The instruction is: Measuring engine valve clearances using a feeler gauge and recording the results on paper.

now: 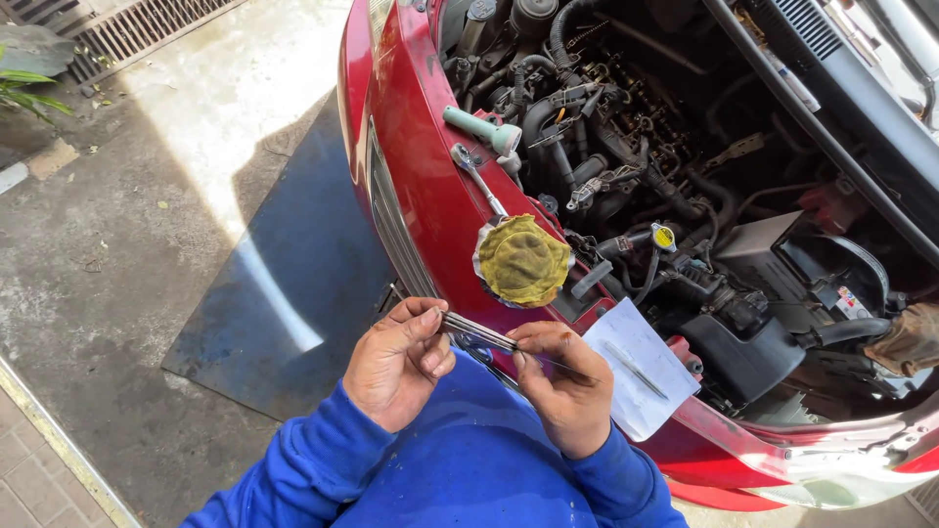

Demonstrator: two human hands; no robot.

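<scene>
Head view looks down on a red car (421, 186) with its bonnet up, so the engine bay (675, 166) lies exposed and within arm's reach. On the concrete in front of the bumper a dark blue mat (284, 293) lies flat, seemingly to give clean footing or a spot to kneel. Along the car's front edge several items sit where they are easy to grab: a white sheet of paper (636, 367) with a thin blade lying on it, a shallow foil-edged dish (522, 261) filled with yellowish grease, a pale green torch (481, 129) propped at the lip of the bay, and a chrome ratchet wrench (476, 176) resting just below it.

Close to the body, both blue-sleeved arms meet over a set of feeler gauges (477, 332). Left hand (399, 364) pinches the stacked end between thumb and fingers, steadying the pack. Right hand (567, 386) pinches the far end of the thin metal blades, apparently to separate one from the rest. Held level between the hands, the gauges hover just below the grease dish, apart from it.
</scene>
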